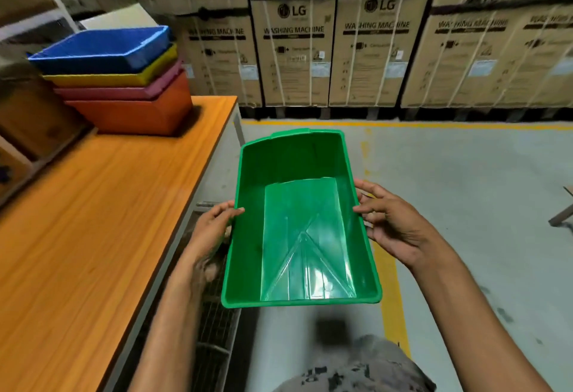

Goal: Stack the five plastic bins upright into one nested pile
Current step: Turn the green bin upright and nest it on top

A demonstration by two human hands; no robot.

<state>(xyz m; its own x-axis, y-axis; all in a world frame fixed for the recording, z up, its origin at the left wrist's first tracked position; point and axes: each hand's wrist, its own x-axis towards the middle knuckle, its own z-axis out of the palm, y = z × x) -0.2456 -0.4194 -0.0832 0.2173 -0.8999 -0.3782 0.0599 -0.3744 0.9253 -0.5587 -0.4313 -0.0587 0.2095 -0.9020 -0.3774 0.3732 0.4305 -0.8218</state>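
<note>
I hold a green plastic bin [299,224] upright in front of me, above the floor and to the right of the table. My left hand [214,230] grips its left rim and my right hand [390,221] grips its right rim. The bin is empty. A nested pile stands at the far left of the table: an orange bin [139,115] at the bottom, then a pink bin [124,92], a yellow bin [124,78] and a blue bin [102,50] on top, all upright.
The wooden table [93,221] runs along my left. Stacked cardboard washing-machine boxes [341,50] line the back. The grey floor [465,174] carries yellow lines. A wire rack [214,314] sits below the table edge. Brown boxes [31,131] stand left of the pile.
</note>
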